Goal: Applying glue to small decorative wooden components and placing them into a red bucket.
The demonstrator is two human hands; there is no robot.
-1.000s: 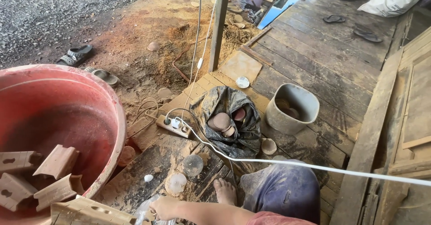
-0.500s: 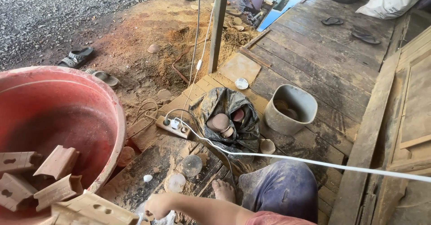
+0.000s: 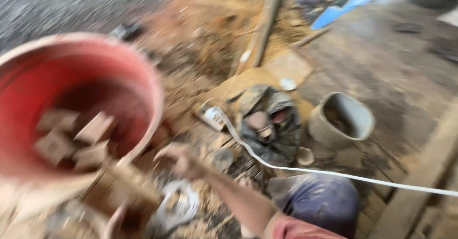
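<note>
The whole view is smearing with motion, so fine detail is getting lost. The right hand (image 3: 183, 160) is reaching out from the lower right, hovering just beside the near rim of the red tub (image 3: 151, 93). Whether its grip is spread or pressed together I cannot tell through the blur. A long wooden piece (image 3: 136, 184) is slanting just below and to the left of that hand, outside the tub. It is not clear whether the fingers are touching it. A pale smudge at the bottom edge may be the left hand, but that cannot be told either.

Several wooden blocks (image 3: 78, 139) are already lying in a heap inside the tub, so the loading seems to be partly done, with at least the slanted piece not yet in.

Further along the plank floor (image 3: 381, 62), a grey bucket (image 3: 355, 122) is standing, and a white strap (image 3: 334, 173) is running across in front of it.
</note>
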